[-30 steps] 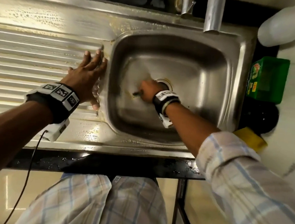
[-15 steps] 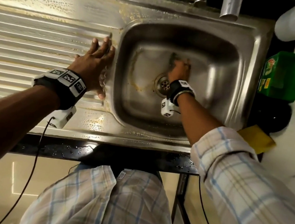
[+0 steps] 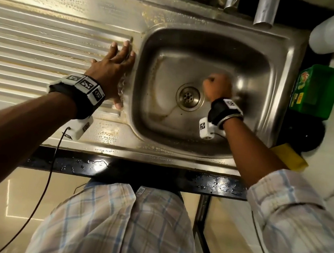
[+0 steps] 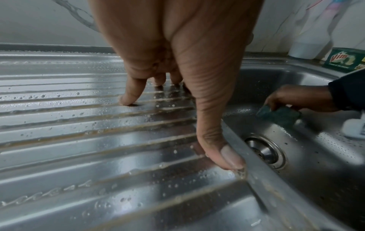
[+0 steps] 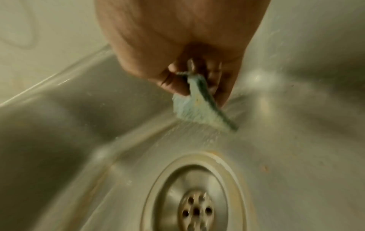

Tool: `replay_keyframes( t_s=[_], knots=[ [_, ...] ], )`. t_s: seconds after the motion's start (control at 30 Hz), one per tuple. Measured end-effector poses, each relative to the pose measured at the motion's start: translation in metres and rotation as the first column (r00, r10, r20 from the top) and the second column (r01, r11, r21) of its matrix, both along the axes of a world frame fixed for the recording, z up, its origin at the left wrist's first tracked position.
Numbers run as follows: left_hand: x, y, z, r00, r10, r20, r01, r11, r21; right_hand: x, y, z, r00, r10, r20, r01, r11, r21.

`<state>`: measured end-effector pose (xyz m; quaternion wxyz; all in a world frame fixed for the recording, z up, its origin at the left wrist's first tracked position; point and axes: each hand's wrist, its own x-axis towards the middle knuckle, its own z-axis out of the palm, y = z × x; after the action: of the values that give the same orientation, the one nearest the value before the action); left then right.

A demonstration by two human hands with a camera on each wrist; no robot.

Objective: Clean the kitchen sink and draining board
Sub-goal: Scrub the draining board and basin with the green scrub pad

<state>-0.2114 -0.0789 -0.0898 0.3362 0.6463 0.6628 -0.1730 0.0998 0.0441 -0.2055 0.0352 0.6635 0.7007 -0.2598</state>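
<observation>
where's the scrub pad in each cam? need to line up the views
Head: hidden under the right hand, right of the drain; the scrub pad itself is not visible.
Left wrist: scrub pad at right, dark green, under the right hand, beyond the drain.
Right wrist: scrub pad at centre, pinched in the right hand, above the drain.
Shared landmark: the drain.

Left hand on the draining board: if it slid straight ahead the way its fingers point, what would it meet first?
Likely nothing but more steel. The left hand lies flat on the draining board, fingers aimed at the back. Ahead are ribs, then the flat wet back strip, then the wall behind the sink, though depth is hard to judge.
</observation>
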Motion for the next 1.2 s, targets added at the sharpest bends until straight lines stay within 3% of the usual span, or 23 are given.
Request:
replay_keyframes(
  t_s=[0.03, 0.1, 0.27, 0.33, 0.4, 0.57, 0.6, 0.63, 0.7, 0.77, 0.8, 0.83, 0.87, 0.9, 0.97, 1.13, 1.2],
  knots=[
    [0.000, 0.000, 0.000, 1.000, -0.001, 0.000, 0.001, 1.000, -0.001, 0.006, 0.011, 0.000, 0.988, -0.151, 0.034, 0.149, 0.986, 0.072],
    [-0.001, 0.001, -0.002, 1.000, -0.002, -0.001, 0.002, 1.000, 0.000, 0.008, 0.030, -0.009, 0.948, -0.314, 0.052, 0.307, 0.945, 0.108],
    [-0.002, 0.000, -0.007, 1.000, -0.004, -0.001, 0.004, 1.000, 0.011, -0.045, 0.032, -0.051, 0.954, -0.301, 0.000, 0.301, 0.953, 0.031],
    [-0.002, 0.000, -0.007, 1.000, 0.001, 0.001, -0.001, 1.000, 0.014, -0.078, 0.013, -0.054, 0.978, -0.207, -0.003, 0.207, 0.978, 0.022],
    [-0.002, 0.000, -0.006, 1.000, 0.002, -0.001, -0.002, 1.000, 0.015, -0.114, -0.009, -0.051, 0.999, -0.004, -0.045, 0.003, 1.000, -0.024],
    [-0.002, 0.000, -0.006, 1.000, -0.002, 0.001, 0.002, 1.000, 0.017, -0.153, -0.050, -0.027, 0.922, 0.365, -0.129, -0.379, 0.919, -0.106],
    [-0.001, 0.000, -0.006, 1.000, -0.003, -0.001, 0.003, 1.000, 0.014, -0.145, -0.057, -0.029, 0.880, 0.464, -0.104, -0.473, 0.876, -0.096],
    [0.000, 0.000, -0.004, 1.000, -0.001, -0.006, 0.001, 1.000, 0.013, -0.133, -0.061, -0.033, 0.790, 0.605, -0.099, -0.612, 0.787, -0.075],
    [0.001, 0.000, -0.002, 1.000, 0.002, -0.015, -0.002, 1.000, 0.014, -0.097, -0.073, -0.042, 0.481, 0.859, -0.174, -0.875, 0.484, -0.027],
    [0.000, -0.001, -0.003, 1.000, -0.004, -0.023, 0.005, 1.000, 0.022, -0.061, -0.084, -0.046, 0.129, 0.965, -0.229, -0.991, 0.115, -0.073],
    [0.000, -0.001, -0.003, 1.000, -0.007, -0.027, 0.007, 1.000, 0.020, -0.046, -0.085, -0.045, 0.018, 0.974, -0.224, -0.988, -0.017, -0.153],
    [0.000, -0.001, -0.003, 0.999, -0.007, -0.033, 0.008, 1.000, 0.016, -0.033, -0.083, -0.037, -0.031, 0.983, -0.183, -0.968, -0.075, -0.241],
    [0.000, 0.000, -0.003, 0.999, -0.009, -0.039, 0.010, 1.000, 0.013, -0.024, -0.074, -0.032, -0.036, 0.992, -0.118, -0.943, -0.073, -0.325],
    [0.001, 0.000, -0.003, 0.999, -0.010, -0.040, 0.010, 1.000, 0.009, -0.014, -0.060, -0.026, -0.001, 0.999, -0.054, -0.922, -0.021, -0.386],
    [0.001, 0.000, -0.004, 1.000, -0.006, -0.029, 0.006, 1.000, 0.012, 0.001, -0.025, -0.012, 0.160, 0.986, 0.054, -0.892, 0.168, -0.420],
    [0.002, -0.001, -0.005, 1.000, -0.004, -0.022, 0.004, 1.000, 0.018, 0.001, 0.047, 0.019, 0.578, 0.792, 0.198, -0.779, 0.608, -0.156],
    [0.000, -0.001, -0.007, 1.000, -0.008, -0.021, 0.009, 1.000, 0.027, 0.000, 0.057, 0.017, 0.659, 0.720, 0.219, -0.713, 0.690, -0.123]
  ],
)
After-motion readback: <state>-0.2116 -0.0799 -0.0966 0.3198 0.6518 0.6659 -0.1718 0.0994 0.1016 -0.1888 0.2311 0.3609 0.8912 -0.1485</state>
